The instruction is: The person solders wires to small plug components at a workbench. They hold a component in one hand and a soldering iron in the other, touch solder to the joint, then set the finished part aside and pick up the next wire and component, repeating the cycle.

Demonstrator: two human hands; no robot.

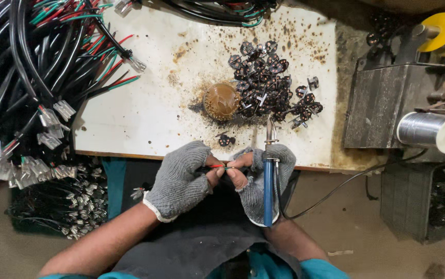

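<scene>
Wires (221, 166) pinched between both hands (222, 178), soldering iron (268, 186) in right

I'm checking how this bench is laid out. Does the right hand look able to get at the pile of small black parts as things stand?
Probably yes: the pile of small black parts lies just beyond the right hand on the white board, nothing between. But that hand grips the soldering iron and pinches thin wires.

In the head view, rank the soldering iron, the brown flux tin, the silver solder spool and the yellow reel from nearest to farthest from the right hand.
1. Soldering iron: gripped in the right hand.
2. Brown flux tin: on the board, up and left.
3. Silver solder spool: far right.
4. Yellow reel: top right corner.
</scene>
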